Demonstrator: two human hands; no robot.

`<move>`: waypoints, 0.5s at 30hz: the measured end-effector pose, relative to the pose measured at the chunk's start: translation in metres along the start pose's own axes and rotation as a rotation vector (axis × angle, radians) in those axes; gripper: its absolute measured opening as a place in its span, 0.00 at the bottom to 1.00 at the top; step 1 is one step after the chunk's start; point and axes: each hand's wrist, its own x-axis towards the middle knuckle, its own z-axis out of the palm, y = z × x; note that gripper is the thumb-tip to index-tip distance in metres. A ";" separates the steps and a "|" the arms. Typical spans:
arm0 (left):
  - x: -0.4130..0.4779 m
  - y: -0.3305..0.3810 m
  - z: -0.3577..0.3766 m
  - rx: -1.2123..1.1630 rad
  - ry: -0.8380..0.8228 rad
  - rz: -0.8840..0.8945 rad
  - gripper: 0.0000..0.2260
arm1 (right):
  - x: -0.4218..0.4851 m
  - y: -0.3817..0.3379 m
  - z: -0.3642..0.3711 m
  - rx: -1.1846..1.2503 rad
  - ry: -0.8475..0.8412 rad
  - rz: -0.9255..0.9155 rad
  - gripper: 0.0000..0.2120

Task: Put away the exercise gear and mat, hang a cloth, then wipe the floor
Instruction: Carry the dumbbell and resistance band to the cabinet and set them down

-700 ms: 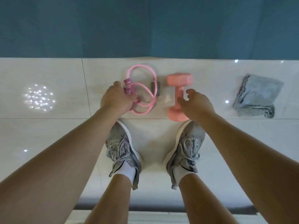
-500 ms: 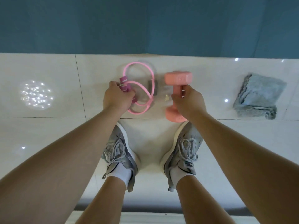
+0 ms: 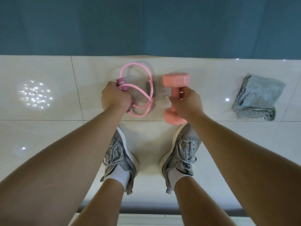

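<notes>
Left hand [image 3: 114,97]: grips the dark-pink foam handle section of the pink rubber-tube resistance band [image 3: 121,82], fingers curled tight round it, knuckles up.
Right hand [image 3: 187,103]: closes round the narrow centre bar of the salmon-pink coated dumbbell [image 3: 175,80], fingers wrapped over from the right, thumb side toward the far head.

Dumbbell: long axis running away from the body, far head pointing at the teal-blue mat [image 3: 146,25], near head just beyond the toe of the right shoe. Contact of the near head with the floor: cannot tell.

Resistance band: looped in a figure-eight, long axis also near-to-far, loops trailing right of the left hand over the glossy white floor tiles [image 3: 48,70]. Grey strap [image 3: 150,91] at the crossing, between band and dumbbell.

Count:
- resistance band: one
- dumbbell: one
- folded grey-blue terry cloth [image 3: 257,97]: one, flat on the tiles, well apart to the right of the dumbbell
- grey lace-up trainers [image 3: 120,154]: two, toes toward the gear, worn with white socks
- mat: one, lying across the far edge of the tiles
</notes>
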 end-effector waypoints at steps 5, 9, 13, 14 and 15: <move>-0.018 0.009 -0.018 -0.053 -0.013 0.014 0.06 | -0.007 -0.001 -0.008 0.009 0.028 -0.004 0.08; -0.035 0.014 -0.034 -0.102 -0.024 0.011 0.05 | -0.023 -0.008 -0.020 0.022 0.034 -0.026 0.08; -0.056 0.023 -0.050 -0.122 -0.020 0.026 0.05 | -0.042 -0.018 -0.037 0.030 0.040 -0.026 0.06; -0.061 0.025 -0.054 -0.112 -0.015 0.038 0.05 | -0.047 -0.021 -0.042 0.034 0.041 -0.025 0.06; -0.066 0.028 -0.059 -0.098 -0.008 0.051 0.05 | -0.053 -0.024 -0.047 0.039 0.040 -0.024 0.05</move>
